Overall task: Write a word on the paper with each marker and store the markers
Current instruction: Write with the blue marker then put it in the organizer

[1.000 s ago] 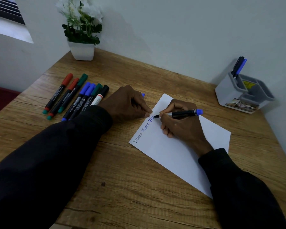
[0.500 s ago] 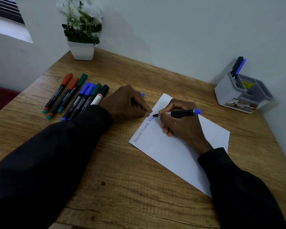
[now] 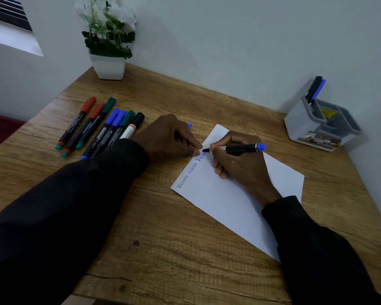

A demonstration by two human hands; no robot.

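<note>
A white paper (image 3: 224, 205) lies at an angle on the wooden desk (image 3: 163, 238), with two small words and a larger, partly written blue word along its left edge. My right hand (image 3: 240, 164) grips a black marker with a blue end (image 3: 242, 148), its tip on the paper at the blue letters. My left hand (image 3: 169, 137) rests at the paper's left edge with fingers curled around a blue marker cap (image 3: 189, 125). Several capped markers (image 3: 101, 126) in red, green, blue and black lie in a row to the left.
A grey desk organiser (image 3: 299, 124) stands at the back right against the wall, with two markers (image 3: 316, 89) upright in it. A white pot with a flowering plant (image 3: 108, 64) sits at the back left corner. The desk's front edge runs close to me.
The marker tip has crept a little further along the blue word, adding letters. My left hand has stayed in place.
</note>
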